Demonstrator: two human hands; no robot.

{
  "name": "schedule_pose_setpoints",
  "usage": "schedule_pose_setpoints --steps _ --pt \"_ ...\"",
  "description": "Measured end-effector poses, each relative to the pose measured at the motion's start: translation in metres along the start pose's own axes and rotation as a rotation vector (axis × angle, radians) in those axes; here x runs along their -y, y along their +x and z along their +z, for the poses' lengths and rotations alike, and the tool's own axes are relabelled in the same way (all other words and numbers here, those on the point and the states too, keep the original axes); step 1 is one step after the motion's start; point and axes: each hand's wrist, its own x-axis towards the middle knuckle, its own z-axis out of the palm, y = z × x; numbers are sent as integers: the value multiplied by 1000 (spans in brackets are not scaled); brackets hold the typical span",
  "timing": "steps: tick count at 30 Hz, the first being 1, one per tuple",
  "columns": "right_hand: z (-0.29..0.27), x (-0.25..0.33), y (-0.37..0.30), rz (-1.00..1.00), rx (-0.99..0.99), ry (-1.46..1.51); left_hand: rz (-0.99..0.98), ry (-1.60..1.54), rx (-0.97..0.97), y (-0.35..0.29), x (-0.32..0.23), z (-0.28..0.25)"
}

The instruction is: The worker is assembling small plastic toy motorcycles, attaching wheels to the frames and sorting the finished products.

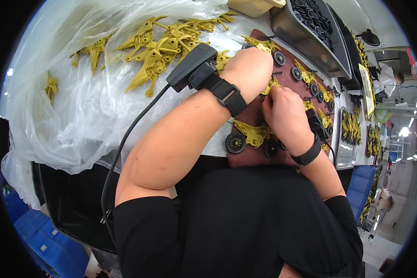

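Yellow part [272, 84] half-buried between left hand [252, 67] and right hand [286, 111]
It's over the maroon cloth [253, 111], long axis and pointing direction hidden; honestly can't tell if either grip's apart or clamped.

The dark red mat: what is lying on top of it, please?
Yellow parts and black wheels lie on the mat. Whatever lies directly beneath the left hand and right hand is covered.

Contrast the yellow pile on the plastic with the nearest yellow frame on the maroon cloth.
The yellow pile is many overlapping pieces; the yellow frame is single. The pile lies on plastic, the frame on maroon cloth with black wheels beside it. Both are yellow.
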Motion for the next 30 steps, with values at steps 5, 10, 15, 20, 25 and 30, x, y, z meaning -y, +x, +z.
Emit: schedule_pose_setpoints --steps 5,10,15,20,25,30 --pt "1 -2 2 15 36 -8 -40 -16 39 -1 -7 -9" --pt "-4 -6 7 75 98 80 -4 -29 27 -2 -6 -8" --pt "-8 -11 18 211 204 208 -10 -35 28 -5 -9 -14" --pt "-10 -15 31 417 411 262 8 -4 -11 -1 -4 -4" --pt "-22 -9 11 289 214 298 24 24 -36 1 3 2" --pt "-23 -13 -9 179 -269 529 124 -127 -83 8 0 -7"
